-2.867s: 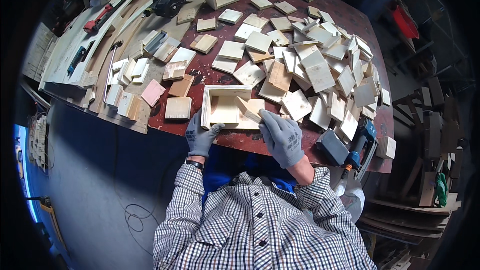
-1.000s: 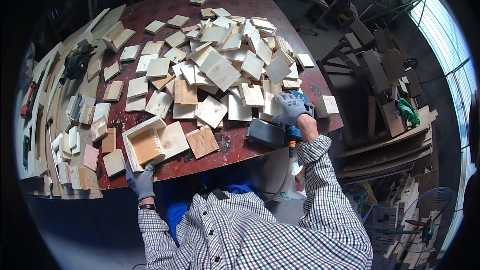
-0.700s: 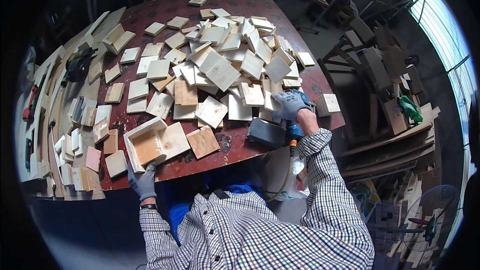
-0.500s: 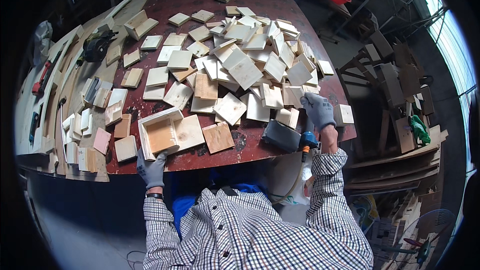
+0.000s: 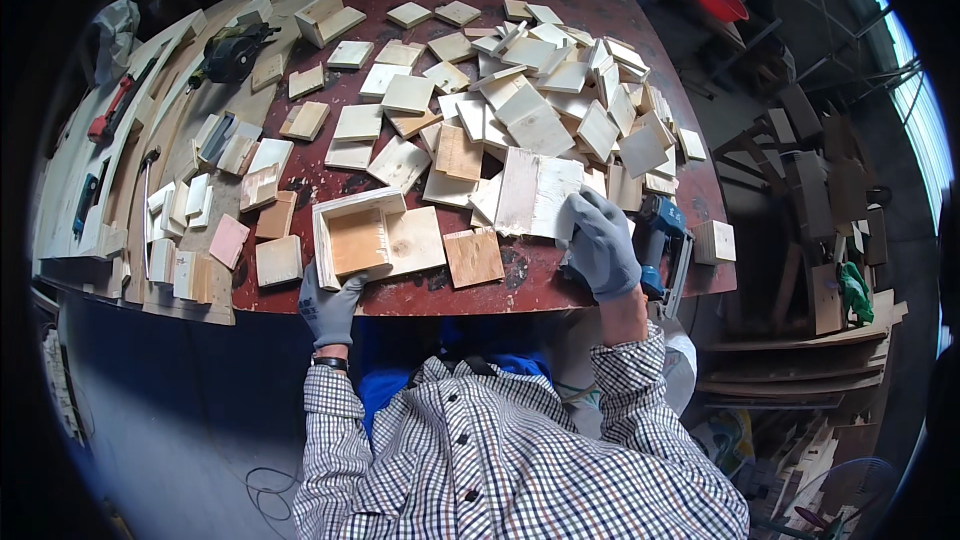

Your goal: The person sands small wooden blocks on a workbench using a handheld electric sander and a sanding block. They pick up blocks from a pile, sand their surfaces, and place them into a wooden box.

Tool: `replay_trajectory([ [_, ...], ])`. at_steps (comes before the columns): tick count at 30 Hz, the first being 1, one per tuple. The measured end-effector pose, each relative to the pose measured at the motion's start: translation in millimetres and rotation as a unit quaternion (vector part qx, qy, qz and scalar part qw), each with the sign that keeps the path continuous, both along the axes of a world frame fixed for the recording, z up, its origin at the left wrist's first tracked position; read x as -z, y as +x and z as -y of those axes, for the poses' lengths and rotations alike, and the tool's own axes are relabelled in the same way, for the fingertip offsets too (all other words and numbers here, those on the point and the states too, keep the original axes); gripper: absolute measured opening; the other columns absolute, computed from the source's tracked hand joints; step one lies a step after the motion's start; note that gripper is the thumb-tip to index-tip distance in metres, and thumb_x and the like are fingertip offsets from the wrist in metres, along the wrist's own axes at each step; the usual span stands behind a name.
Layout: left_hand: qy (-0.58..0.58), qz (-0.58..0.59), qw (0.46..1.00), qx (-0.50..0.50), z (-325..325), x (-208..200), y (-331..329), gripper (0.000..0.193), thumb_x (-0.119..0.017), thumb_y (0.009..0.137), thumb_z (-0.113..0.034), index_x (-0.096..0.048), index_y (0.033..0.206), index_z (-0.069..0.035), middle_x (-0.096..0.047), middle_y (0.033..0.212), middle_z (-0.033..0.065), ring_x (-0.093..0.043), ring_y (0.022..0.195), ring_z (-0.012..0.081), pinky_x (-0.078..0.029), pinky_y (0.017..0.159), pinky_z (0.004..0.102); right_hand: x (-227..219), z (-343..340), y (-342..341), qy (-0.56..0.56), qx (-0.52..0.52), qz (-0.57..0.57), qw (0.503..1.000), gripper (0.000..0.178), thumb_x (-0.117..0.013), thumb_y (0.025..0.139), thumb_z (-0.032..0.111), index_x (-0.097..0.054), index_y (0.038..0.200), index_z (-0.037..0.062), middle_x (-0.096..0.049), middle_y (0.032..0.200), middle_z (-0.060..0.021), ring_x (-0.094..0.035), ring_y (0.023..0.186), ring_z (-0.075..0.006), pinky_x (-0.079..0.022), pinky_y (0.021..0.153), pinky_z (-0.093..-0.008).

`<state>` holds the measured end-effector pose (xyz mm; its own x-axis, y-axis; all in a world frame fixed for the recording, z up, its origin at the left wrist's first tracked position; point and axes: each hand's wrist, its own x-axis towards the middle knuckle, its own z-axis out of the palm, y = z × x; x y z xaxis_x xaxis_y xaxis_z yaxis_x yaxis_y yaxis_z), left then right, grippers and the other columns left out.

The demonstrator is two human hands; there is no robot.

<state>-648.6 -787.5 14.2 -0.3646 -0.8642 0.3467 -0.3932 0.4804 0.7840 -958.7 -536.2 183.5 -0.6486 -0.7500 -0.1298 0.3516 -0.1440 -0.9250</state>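
Note:
My left hand (image 5: 328,308), in a grey glove, grips the lower edge of a small open wooden box (image 5: 322,240) at the table's near edge. Its thumb lies over the rim. A flat wooden piece (image 5: 415,242) adjoins the box on the right. My right hand (image 5: 605,248), gloved too, is closed on the right end of a pale wooden board (image 5: 545,192), tilted above the pile. Just right of that hand stands a blue nail gun (image 5: 655,240), partly hidden by it. A squarish brown wooden piece (image 5: 474,257) lies between the hands.
A heap of square wooden pieces (image 5: 540,120) covers much of the dark red table (image 5: 400,290). Long boards with a circular saw (image 5: 235,52) and a red-handled tool (image 5: 110,112) lie at left. A wooden block (image 5: 714,242) sits at the right edge; scrap wood (image 5: 825,180) is stacked beyond.
My right hand now holds the pale board and has come nearer to me. The nail gun now shows upright right of that hand. My left hand still holds the box. The view has shifted.

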Motion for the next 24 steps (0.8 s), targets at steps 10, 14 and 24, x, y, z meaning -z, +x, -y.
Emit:
replay_trajectory([
  [10, -0.035, 0.000, 0.999, -0.009, 2, 8, 2, 0.075, -0.092, 0.073, -0.055, -0.067, 0.124, -0.005, -0.073, 0.108, 0.0143, -0.072, 0.099, 0.0367, -0.058, 0.086, 0.0453, 12, 21, 26, 0.046, -0.007, -0.055, 0.997, 0.044, -0.074, 0.100, 0.022, -0.065, 0.136, -0.0034, -0.070, 0.107, -0.0022, -0.063, 0.087, -0.0077, -0.050, 0.072, -0.0228],
  [14, -0.036, 0.020, 0.999, 0.009, -3, -15, -7, 0.066, -0.096, 0.073, -0.044, -0.067, 0.117, -0.003, -0.074, 0.106, 0.0138, -0.073, 0.096, 0.0347, -0.058, 0.084, 0.0422, 33, 34, 64, 0.159, -0.020, -0.333, 0.929, 0.041, -0.076, 0.095, 0.016, -0.069, 0.134, 0.0040, -0.073, 0.102, -0.0036, -0.067, 0.086, -0.0125, -0.053, 0.076, -0.0303],
  [24, -0.049, 0.055, 0.997, 0.010, 4, 0, 1, 0.067, -0.089, 0.078, -0.043, -0.066, 0.130, -0.006, -0.071, 0.111, 0.0141, -0.071, 0.099, 0.0356, -0.058, 0.084, 0.0448, 61, 138, 149, 0.094, -0.048, -0.836, 0.539, 0.047, -0.069, 0.085, 0.021, -0.063, 0.131, 0.0126, -0.055, 0.113, -0.0022, -0.058, 0.095, -0.0194, -0.048, 0.076, -0.0371],
])
